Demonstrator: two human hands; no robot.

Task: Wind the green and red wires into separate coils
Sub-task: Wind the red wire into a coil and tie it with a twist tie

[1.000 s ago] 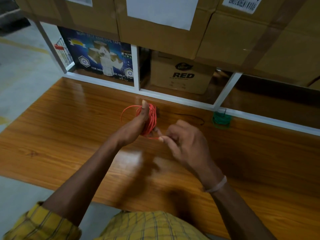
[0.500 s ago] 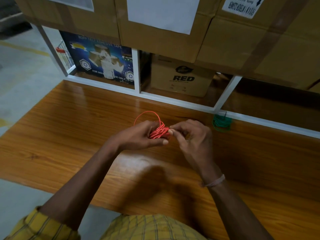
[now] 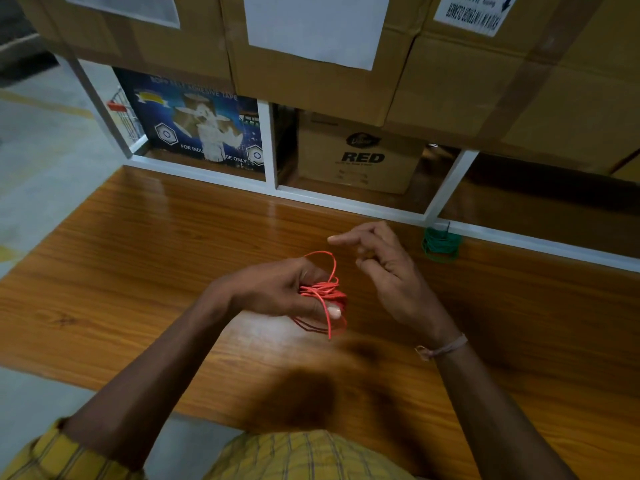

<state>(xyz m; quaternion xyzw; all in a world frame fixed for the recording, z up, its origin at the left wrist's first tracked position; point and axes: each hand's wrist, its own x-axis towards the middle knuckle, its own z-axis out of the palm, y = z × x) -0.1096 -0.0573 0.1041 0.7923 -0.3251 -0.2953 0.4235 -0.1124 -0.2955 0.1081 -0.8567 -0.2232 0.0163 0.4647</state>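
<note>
Head view: at the far left a strip of grey floor (image 3: 38,174) is seen beside the wooden desk (image 3: 145,258), and behind the desk a white shelf frame (image 3: 270,143) is stood, its left bay filled by a blue carton (image 3: 194,123) printed with adhesive tape rolls. Above the frame, large brown cardboard boxes (image 3: 311,81) with white paper labels are stacked. Nearer the viewer, yellow checked sleeves (image 3: 55,459) are visible at the bottom edge. The left hand (image 3: 277,289) is held above the middle of the desk, and the red wire (image 3: 323,296) is gripped in it as a bundled coil: the strands are crossed over the fingers, one loop is raised above the hand, and a few loops and a loose end are hung below the thumb. In the middle bay of the frame a brown box (image 3: 360,157) marked "RED" is set. The right hand (image 3: 388,271) is held just to the right of the red wire, apart from it, with fingers loosely spread and nothing grasped; a thin band (image 3: 443,348) is worn on its wrist. Further right, the green wire (image 3: 440,245) is laid as a small coil on the desk, close against the foot of the shelf frame and well apart from both hands.
</note>
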